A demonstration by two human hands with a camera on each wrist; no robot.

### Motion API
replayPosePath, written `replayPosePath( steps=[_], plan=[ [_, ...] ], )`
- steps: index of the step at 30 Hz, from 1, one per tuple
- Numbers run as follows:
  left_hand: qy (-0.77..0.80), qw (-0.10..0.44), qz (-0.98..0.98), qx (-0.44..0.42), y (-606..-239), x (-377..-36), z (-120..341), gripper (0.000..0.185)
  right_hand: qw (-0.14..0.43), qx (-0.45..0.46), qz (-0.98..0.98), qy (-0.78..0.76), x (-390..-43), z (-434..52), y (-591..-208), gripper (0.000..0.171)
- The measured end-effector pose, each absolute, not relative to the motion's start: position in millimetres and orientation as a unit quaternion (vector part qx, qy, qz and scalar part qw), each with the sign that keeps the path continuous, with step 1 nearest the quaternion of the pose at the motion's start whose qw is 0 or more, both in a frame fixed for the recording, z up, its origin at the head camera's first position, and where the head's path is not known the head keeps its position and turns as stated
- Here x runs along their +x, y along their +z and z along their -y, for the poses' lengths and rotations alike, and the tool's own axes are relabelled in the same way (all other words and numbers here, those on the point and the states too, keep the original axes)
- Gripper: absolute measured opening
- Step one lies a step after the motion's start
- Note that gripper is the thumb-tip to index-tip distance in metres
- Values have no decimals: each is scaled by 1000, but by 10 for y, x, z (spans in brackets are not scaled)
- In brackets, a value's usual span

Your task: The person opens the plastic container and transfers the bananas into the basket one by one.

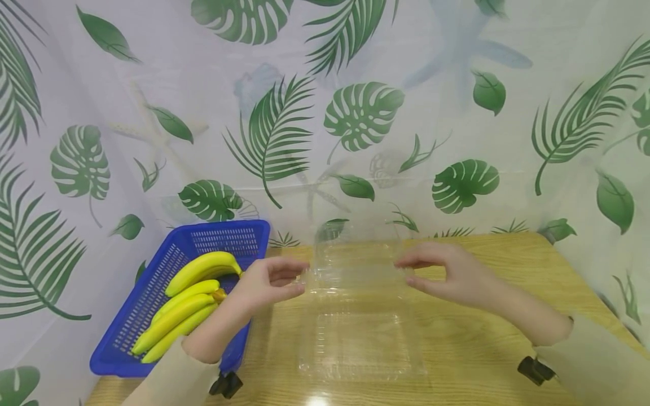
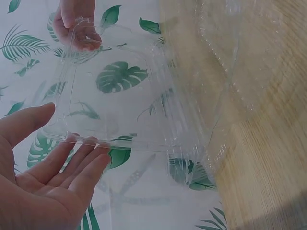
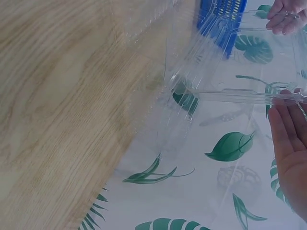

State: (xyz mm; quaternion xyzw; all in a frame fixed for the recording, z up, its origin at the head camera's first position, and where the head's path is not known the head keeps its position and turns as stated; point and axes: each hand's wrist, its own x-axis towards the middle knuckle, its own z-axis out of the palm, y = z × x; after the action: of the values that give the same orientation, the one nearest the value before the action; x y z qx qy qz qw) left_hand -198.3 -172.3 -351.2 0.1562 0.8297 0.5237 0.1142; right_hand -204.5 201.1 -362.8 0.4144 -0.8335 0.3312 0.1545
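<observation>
A clear plastic clamshell container (image 1: pixel 360 344) lies on the wooden table (image 1: pixel 482 349), its lid (image 1: pixel 355 259) standing raised at the back. My left hand (image 1: pixel 299 277) pinches the lid's left edge between thumb and fingers. My right hand (image 1: pixel 404 272) pinches the right edge the same way. In the left wrist view the lid (image 2: pixel 115 96) rests against my left fingertips (image 2: pixel 88 143), with the right hand (image 2: pixel 76 28) gripping the far corner. The right wrist view shows the lid (image 3: pixel 249 62) on my right fingers (image 3: pixel 288 139).
A blue plastic basket (image 1: pixel 233 226) sits at the table's left end with a bunch of yellow bananas (image 1: pixel 198 270) in it. A leaf-print curtain (image 1: pixel 365 113) hangs close behind and around the table. Bare wood lies to the right of the container.
</observation>
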Motion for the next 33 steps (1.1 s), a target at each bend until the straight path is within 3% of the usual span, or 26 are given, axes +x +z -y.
replayPosePath(
  steps=[9, 20, 33],
  plan=[
    [520, 112, -827, 182, -3547, -1846, 1716, 45, 192, 430, 838, 276, -1898, -2029, -3683, 40],
    [461, 44, -854, 236, -3656, -1671, 1706, 42, 225, 469, 813, 260, -1786, -2057, -3816, 31],
    [469, 13, -853, 227, -3852, -1512, 1688, 50, 243, 476, 803, 264, -1659, -2041, -3980, 30]
  ],
)
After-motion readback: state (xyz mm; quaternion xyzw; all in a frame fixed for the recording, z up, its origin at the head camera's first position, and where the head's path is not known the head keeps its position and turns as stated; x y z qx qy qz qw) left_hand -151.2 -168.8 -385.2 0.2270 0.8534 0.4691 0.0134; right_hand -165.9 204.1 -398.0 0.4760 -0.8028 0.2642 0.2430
